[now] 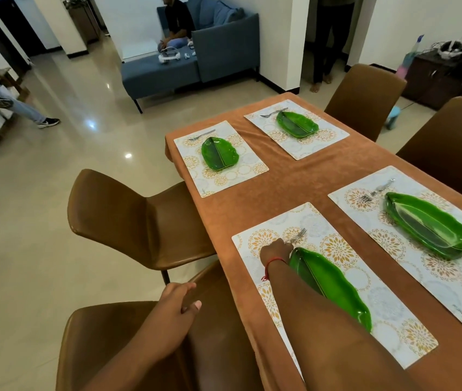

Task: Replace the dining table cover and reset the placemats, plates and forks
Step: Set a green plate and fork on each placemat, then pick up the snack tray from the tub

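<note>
- Right hand (276,249) reaches across the near-left placemat (334,280) and, as far as I can see, has its fingers closed on the handle of a fork (298,235); the handle itself is hidden under the hand.
- That fork lies on the mat just beyond the tip of the near green plate (331,286), its tines pointing away from me and a little right, its long axis on a diagonal.
- My left hand (180,306) rests on the top edge of the near chair (117,345), fingers loosely curled over the back.
- I see the table (289,182) under a rust-orange cover, with four pale placemats printed in gold and grey rosettes.
- Each mat carries a glossy green leaf-shaped plate with a dark midrib, long axis running along the mat.
- Other forks lie beside their plates: near-right fork (377,190), far-left fork (201,134), far-right fork (273,112), which touches its plate's rim.
</note>
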